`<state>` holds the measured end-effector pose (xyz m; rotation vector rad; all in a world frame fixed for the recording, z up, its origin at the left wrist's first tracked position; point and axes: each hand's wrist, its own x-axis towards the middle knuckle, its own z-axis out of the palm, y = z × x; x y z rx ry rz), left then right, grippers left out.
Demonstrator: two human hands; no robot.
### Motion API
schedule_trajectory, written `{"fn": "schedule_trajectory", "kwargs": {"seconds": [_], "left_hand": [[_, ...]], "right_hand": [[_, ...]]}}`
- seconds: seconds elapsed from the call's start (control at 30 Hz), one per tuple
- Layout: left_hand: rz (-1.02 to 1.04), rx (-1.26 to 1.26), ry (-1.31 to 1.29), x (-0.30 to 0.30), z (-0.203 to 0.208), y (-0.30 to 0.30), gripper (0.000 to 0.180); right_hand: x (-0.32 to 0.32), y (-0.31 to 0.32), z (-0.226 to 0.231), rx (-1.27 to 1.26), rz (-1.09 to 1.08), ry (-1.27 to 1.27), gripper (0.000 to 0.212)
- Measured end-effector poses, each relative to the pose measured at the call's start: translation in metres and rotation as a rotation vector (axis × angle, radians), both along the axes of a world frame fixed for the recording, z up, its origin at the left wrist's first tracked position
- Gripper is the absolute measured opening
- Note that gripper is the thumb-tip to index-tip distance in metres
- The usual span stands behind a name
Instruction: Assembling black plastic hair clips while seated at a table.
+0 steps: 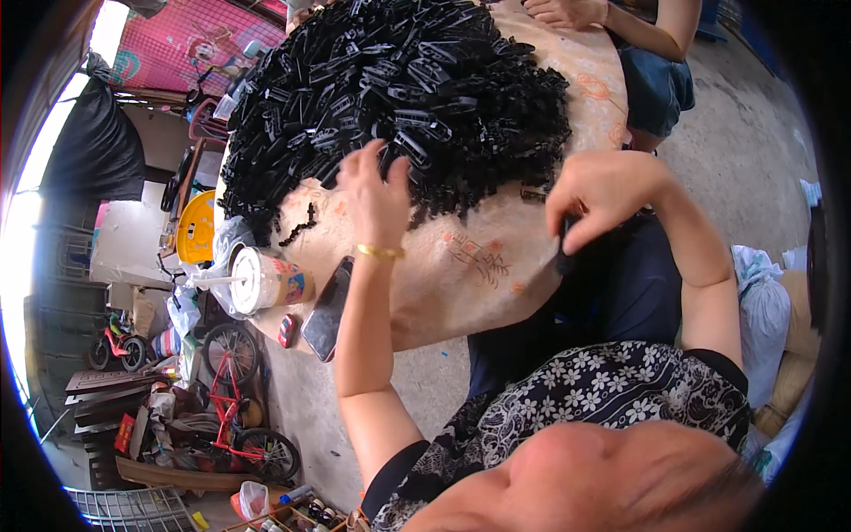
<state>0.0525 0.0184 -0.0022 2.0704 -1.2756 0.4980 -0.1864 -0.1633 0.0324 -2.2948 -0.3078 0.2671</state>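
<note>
Right hand (612, 197): thumb and fingers pinched on a small black piece (563, 262), long axis roughly near-to-far, at the table's (425, 306) right edge. Left hand (379, 199) closer — fingers parted, grip unclear — heap of black clips (399, 80) directly beyond its fingertips.

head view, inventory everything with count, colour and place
table: one, cream, centre
plastic pieces: many, black, on table
cup: one, white lid, table's left
phone: one, dark, beside cup
small item: one, red, beside phone
round object: one, yellow, beside table
bike: one, red, left floor
small bike: one, red, far left
sacks: several, white, tan, right
co-worker: at least one, blue-clad, upper right
left hand: one, near pieces
right hand: one, pinching black piece
</note>
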Motion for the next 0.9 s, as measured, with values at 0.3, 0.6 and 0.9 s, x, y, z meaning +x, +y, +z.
{"fn": "schedule_trajectory", "kwargs": {"seconds": [0.3, 0.6, 0.9], "left_hand": [[0.175, 0.138, 0.028, 0.008, -0.008, -0.006, 0.03], [-0.378, -0.128, 0.941, -0.053, 0.007, 0.003, 0.026], [-0.466, 0.058, 1.366, -0.064, -0.001, 0.003, 0.027]], "right_hand": [[0.013, 0.018, -0.04, -0.534, -0.426, -0.453, 0.015], [0.016, 0.037, -0.042, -0.814, -0.348, -0.606, 0.006], [0.015, 0.026, -0.042, -0.525, -0.537, -0.698, 0.01]]}}
